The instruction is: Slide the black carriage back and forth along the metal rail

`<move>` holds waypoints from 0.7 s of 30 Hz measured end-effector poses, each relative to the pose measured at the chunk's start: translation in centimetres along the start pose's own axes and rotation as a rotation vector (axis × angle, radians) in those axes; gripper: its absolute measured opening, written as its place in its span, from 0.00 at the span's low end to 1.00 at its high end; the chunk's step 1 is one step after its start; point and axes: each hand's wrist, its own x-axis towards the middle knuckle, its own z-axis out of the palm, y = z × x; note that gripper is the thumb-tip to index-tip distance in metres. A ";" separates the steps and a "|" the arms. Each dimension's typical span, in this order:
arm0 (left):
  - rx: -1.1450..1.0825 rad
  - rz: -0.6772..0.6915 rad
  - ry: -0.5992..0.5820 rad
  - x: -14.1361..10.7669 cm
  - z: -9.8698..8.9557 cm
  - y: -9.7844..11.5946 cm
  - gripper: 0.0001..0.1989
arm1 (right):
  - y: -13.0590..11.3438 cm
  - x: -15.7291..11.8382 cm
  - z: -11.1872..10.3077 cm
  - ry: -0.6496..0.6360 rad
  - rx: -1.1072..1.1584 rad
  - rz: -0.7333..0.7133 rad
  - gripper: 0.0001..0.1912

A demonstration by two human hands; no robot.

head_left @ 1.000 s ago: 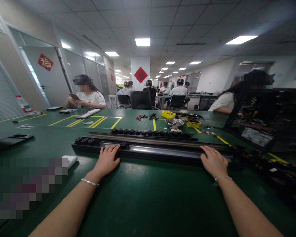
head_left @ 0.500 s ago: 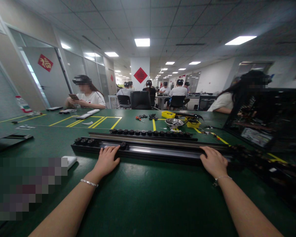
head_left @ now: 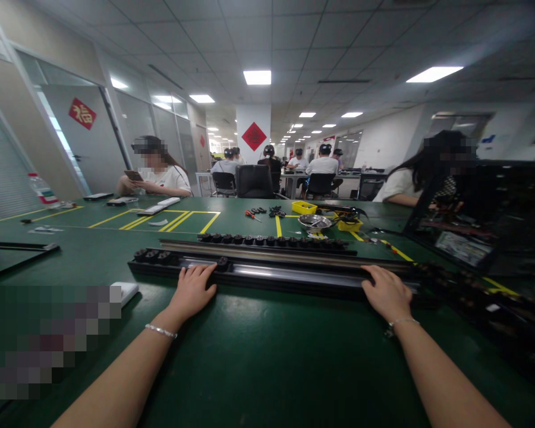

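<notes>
A long black rail (head_left: 289,276) with a shiny channel lies across the green table. My left hand (head_left: 193,290) rests on its near edge, fingers spread, the fingertips beside a small black round part (head_left: 223,261) in the channel. Several similar black parts (head_left: 152,255) sit at the rail's left end. Toward the rail's right end lies my right hand (head_left: 387,290), fingers apart on the near edge. Neither hand is wrapped round anything. Behind the rail runs a second metal bar (head_left: 267,251), and beyond it a row of black round parts (head_left: 271,240).
Farther back are a screwdriver (head_left: 252,216), a metal bowl (head_left: 314,222) and a yellow tray (head_left: 304,207). Dark machinery (head_left: 494,297) stands at the right. A white object (head_left: 125,292) lies at the left. A person (head_left: 158,172) holds a phone; another person (head_left: 403,184) sits at the right.
Both hands stay where they were on the rail. The person at the right has shifted slightly to the left, and the dark flat object at the far left looks different.
</notes>
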 end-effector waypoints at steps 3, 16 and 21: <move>-0.003 0.001 -0.002 0.0 -0.1 0.0 0.27 | 0.0 0.0 -0.1 -0.010 -0.010 0.007 0.23; -0.011 0.015 -0.022 0.0 -0.1 -0.1 0.29 | -0.2 -0.2 -0.2 -0.011 -0.032 0.005 0.23; -0.039 0.024 -0.016 0.0 0.1 -0.1 0.29 | -0.2 -0.2 -0.2 0.006 -0.018 0.007 0.23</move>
